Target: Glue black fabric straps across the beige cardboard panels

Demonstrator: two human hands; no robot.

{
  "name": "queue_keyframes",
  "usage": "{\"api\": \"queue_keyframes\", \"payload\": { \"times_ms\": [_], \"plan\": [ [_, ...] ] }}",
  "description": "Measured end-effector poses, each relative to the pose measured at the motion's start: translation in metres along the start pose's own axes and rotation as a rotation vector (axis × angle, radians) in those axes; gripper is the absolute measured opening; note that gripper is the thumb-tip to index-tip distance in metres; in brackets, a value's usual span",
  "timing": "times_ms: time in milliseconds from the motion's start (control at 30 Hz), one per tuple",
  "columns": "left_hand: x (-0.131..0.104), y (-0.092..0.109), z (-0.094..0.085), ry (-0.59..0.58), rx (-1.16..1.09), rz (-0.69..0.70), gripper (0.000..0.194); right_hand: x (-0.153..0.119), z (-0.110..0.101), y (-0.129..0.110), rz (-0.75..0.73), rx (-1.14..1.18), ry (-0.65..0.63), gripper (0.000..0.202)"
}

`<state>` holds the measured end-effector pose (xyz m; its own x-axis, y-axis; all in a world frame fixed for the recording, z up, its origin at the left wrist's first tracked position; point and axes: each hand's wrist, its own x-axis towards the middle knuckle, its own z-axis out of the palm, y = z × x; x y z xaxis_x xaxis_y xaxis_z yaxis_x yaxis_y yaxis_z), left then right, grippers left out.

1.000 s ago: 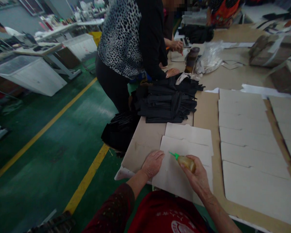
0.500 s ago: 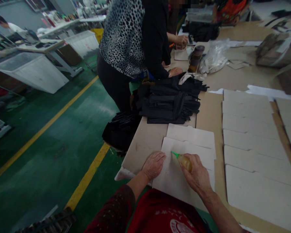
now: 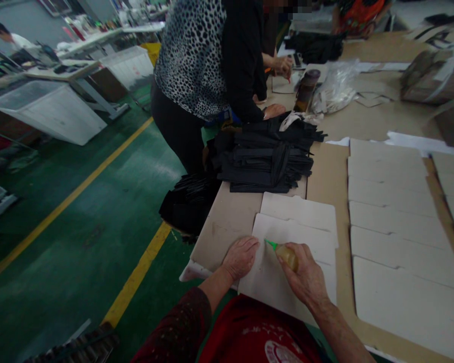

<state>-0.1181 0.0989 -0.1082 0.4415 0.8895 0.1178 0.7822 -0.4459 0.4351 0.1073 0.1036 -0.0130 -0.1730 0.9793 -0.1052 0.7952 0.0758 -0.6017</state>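
My right hand (image 3: 306, 277) is closed around a small amber squeeze bottle (image 3: 287, 257). Its green nozzle (image 3: 271, 244) points left and down, with the tip at or just above a pale flat panel (image 3: 272, 287); whether it touches, I cannot tell. My left hand (image 3: 242, 257) lies flat across the panel's left edge, fingers stretched out and holding nothing. Beyond this panel, further pale panels (image 3: 298, 206) overlap it in a stack of steps.
Strips of black material (image 3: 267, 161) are heaped on the table (image 3: 227, 217) beyond the panels, with another black bundle (image 3: 187, 204) beside its left edge. On the right lie rows of overlapping pale panels (image 3: 401, 242). A co-worker (image 3: 196, 65) leans over the table near a dark bottle (image 3: 307, 91).
My right hand has shifted the squeeze bottle slightly, its nozzle tip moving a little left and nearer to me. My left hand stays in place on the panel.
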Motion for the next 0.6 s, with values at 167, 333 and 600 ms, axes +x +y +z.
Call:
{"api": "queue_keyframes", "payload": {
  "times_ms": [167,333,600],
  "plan": [
    [0.0,0.0,0.0,0.007,0.007,-0.007,0.045,0.004,0.004,0.0,0.008,0.056,0.059,0.031],
    [0.0,0.001,0.0,0.014,0.016,-0.009,0.045,0.006,-0.001,0.011,0.129,0.325,0.245,0.042],
    [0.0,0.0,0.001,0.014,0.022,-0.005,0.045,0.0,-0.008,0.02,0.081,0.183,0.099,0.038]
  ]
}}
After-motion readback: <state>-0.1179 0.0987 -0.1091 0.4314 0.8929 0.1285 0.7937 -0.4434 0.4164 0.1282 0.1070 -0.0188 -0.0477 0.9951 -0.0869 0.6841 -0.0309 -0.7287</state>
